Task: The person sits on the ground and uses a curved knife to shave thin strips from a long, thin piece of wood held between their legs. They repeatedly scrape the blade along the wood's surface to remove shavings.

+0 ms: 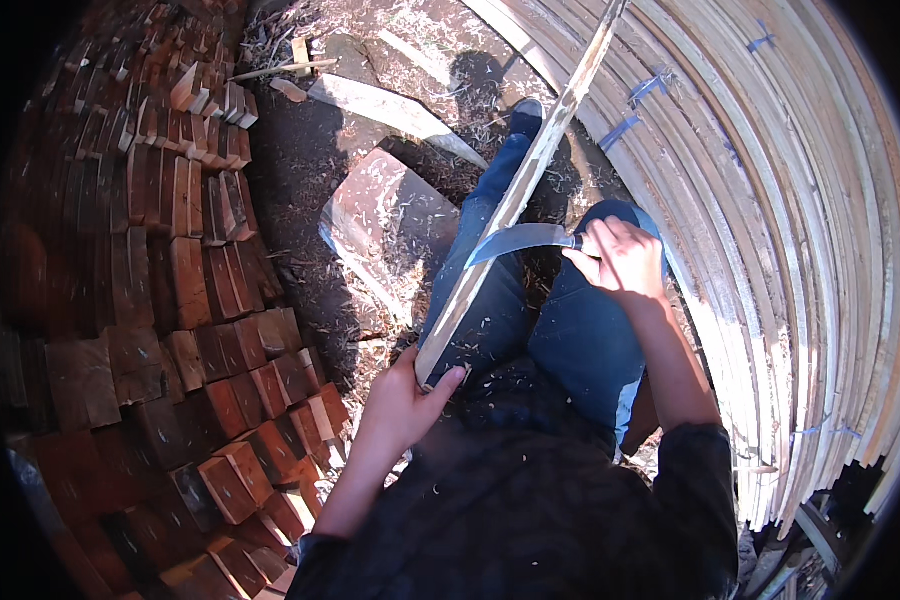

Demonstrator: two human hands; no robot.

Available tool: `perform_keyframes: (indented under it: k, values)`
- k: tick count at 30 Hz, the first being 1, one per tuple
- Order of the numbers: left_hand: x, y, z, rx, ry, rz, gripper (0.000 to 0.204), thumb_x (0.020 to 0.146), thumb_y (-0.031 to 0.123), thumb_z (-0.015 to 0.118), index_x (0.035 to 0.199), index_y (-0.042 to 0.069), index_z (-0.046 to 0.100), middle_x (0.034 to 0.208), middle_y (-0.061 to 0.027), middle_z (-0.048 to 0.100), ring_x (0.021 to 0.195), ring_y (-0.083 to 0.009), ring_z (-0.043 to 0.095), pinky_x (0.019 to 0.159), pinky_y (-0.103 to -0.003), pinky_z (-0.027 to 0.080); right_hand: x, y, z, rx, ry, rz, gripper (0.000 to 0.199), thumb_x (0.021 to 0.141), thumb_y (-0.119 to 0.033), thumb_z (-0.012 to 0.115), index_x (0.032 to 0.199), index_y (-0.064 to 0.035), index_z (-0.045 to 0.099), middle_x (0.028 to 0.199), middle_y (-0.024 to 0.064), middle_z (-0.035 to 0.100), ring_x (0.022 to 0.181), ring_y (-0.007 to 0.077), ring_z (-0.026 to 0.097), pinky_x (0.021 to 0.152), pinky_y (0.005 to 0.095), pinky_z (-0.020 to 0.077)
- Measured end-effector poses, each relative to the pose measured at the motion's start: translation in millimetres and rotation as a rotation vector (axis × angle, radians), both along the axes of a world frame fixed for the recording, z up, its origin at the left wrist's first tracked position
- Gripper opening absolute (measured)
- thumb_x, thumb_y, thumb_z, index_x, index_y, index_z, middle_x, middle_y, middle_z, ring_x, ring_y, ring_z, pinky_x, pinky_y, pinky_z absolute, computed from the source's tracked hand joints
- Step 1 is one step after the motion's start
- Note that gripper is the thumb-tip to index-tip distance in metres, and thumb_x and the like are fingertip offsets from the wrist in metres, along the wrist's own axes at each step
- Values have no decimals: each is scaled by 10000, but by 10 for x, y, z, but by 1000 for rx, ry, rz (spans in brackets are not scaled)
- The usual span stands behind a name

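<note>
A long, narrow wooden strip [523,187] slants across my lap, from its near end by my left thigh up to the far right. My left hand [403,400] is wrapped round that near end, its thumb along the side. In my right hand [618,258] is the dark handle of a knife with a broad, curved blade [522,240]. The blade crosses the strip, its tip reaching the strip's left side; whether its edge bites into the wood I cannot tell. Small pale shavings are scattered over my blue trousers.
Stacked reddish-brown wood blocks [225,395] rise on the left. Long pale slats [760,250], bundled with blue ties [648,88], fill the right. A flat slab [390,215] and a pointed board [400,112] lie on the shaving-strewn ground ahead.
</note>
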State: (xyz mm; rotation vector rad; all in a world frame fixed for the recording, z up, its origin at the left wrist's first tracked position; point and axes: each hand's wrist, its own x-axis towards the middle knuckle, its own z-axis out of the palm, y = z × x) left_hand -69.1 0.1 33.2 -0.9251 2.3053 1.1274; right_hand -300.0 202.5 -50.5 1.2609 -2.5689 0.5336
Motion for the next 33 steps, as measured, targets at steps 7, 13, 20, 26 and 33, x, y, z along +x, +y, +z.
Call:
perform_keyframes:
  k: [7, 13, 20, 26, 33]
  values:
    - [-11, 97, -31, -12, 66, 59, 509, 823, 384, 649, 1005, -87, 586, 627, -125, 593, 542, -152, 546, 543, -312, 448, 414, -18, -44, -252, -255, -153, 316, 731, -313, 735, 727, -74, 529, 605, 62, 534, 532, 243, 588, 474, 336, 474]
    - [29, 160, -13, 250, 11, 67, 474, 865, 345, 634, 1059, -82, 564, 797, -70, 616, 727, -114, 522, 664, -286, 449, 464, 61, 140, -7, -306, -56, 333, 820, -366, 647, 727, -73, 518, 635, 97, 612, 553, 266, 625, 486, 367, 505]
    - [151, 256, 66, 256, 25, 120, 332, 868, 280, 634, 912, -45, 580, 660, -24, 584, 596, -79, 531, 545, -249, 437, -100, 412, 191, -20, -392, -523, 365, 851, -378, 609, 872, -17, 558, 650, 196, 621, 648, 381, 639, 581, 449, 521]
    - [178, 281, -11, 279, 48, 47, 371, 865, 294, 628, 984, -56, 588, 746, -77, 627, 673, -116, 572, 624, -279, 464, 250, 545, 118, -295, -578, -594, 319, 856, -332, 607, 925, -24, 556, 674, 205, 625, 671, 397, 633, 592, 451, 493]
    - [355, 305, -302, 306, 163, 81, 439, 847, 311, 647, 1074, -53, 552, 810, -103, 629, 736, -166, 589, 708, -314, 476, 514, 441, 120, -691, -871, -483, 223, 871, -121, 587, 997, -33, 426, 672, 93, 572, 606, 136, 551, 547, 296, 430]
